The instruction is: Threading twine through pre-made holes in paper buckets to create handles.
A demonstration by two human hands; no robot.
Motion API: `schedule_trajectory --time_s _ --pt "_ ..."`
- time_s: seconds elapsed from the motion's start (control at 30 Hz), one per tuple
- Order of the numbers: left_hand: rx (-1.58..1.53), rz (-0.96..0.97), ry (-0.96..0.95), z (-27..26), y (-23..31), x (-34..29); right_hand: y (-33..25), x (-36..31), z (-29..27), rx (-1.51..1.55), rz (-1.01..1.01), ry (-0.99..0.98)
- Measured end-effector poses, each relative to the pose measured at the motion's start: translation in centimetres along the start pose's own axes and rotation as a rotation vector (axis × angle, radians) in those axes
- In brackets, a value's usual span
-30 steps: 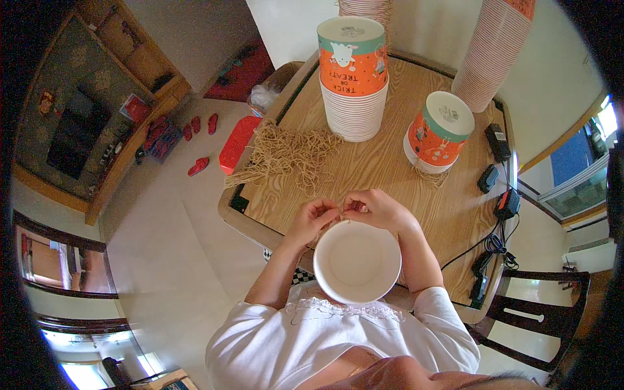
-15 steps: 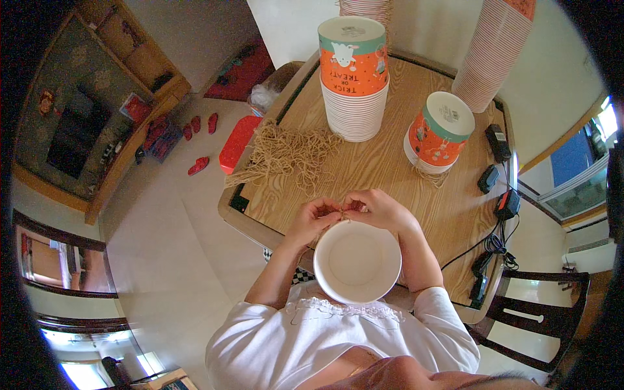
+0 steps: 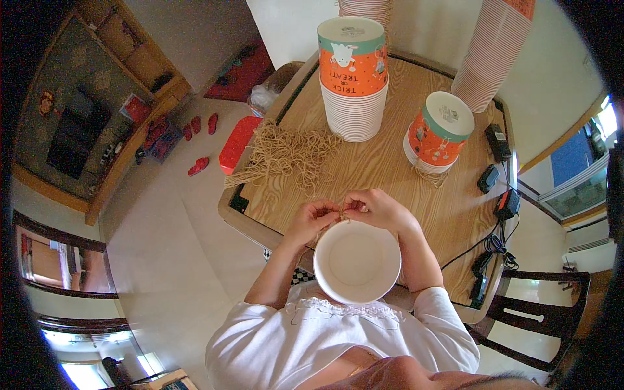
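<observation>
A white paper bucket (image 3: 357, 262) rests against my body at the table's near edge, its open mouth facing up. At its far rim, my left hand (image 3: 309, 223) and my right hand (image 3: 379, 209) meet with their fingertips pinched together. A short bit of brown twine (image 3: 342, 216) shows between the fingertips; the rest of it is hidden by fingers and rim. Beyond my left hand lies a loose heap of brown twine (image 3: 296, 155). An upside-down stack of orange and green paper buckets (image 3: 354, 107) stands behind it. To the right is a shorter upside-down stack (image 3: 437, 138) with twine at its base.
Tall bucket stacks rise at the back right (image 3: 492, 58) and back middle (image 3: 365, 8) of the wooden table (image 3: 390, 169). Black power adapters (image 3: 498, 143) and tangled cables (image 3: 497, 244) line the right edge. A dark chair (image 3: 536, 312) stands at right, a red container (image 3: 239, 144) beyond the left edge.
</observation>
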State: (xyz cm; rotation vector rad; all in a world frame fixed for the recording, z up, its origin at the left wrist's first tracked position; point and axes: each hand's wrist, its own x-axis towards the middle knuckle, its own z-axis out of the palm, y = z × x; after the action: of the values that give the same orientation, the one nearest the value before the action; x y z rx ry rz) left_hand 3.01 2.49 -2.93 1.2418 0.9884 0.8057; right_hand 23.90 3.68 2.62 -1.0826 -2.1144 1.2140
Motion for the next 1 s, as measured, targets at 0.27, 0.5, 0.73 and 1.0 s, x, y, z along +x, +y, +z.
schedule_trajectory --time_s 0.27,0.5,0.73,1.0 --pt "0.042 -0.032 -0.014 -0.04 0.40 -0.07 -0.10 0.00 -0.11 0.012 -0.008 0.006" --pt "-0.042 -0.094 0.037 0.17 1.07 0.05 -0.49 -0.32 -0.38 0.027 0.052 0.029" --pt "-0.017 -0.064 0.009 -0.08 0.37 0.31 0.19 -0.20 -0.37 0.013 0.044 0.041" --pt "0.091 0.004 0.010 0.39 0.93 0.26 0.36 0.06 -0.26 -0.037 0.022 0.000"
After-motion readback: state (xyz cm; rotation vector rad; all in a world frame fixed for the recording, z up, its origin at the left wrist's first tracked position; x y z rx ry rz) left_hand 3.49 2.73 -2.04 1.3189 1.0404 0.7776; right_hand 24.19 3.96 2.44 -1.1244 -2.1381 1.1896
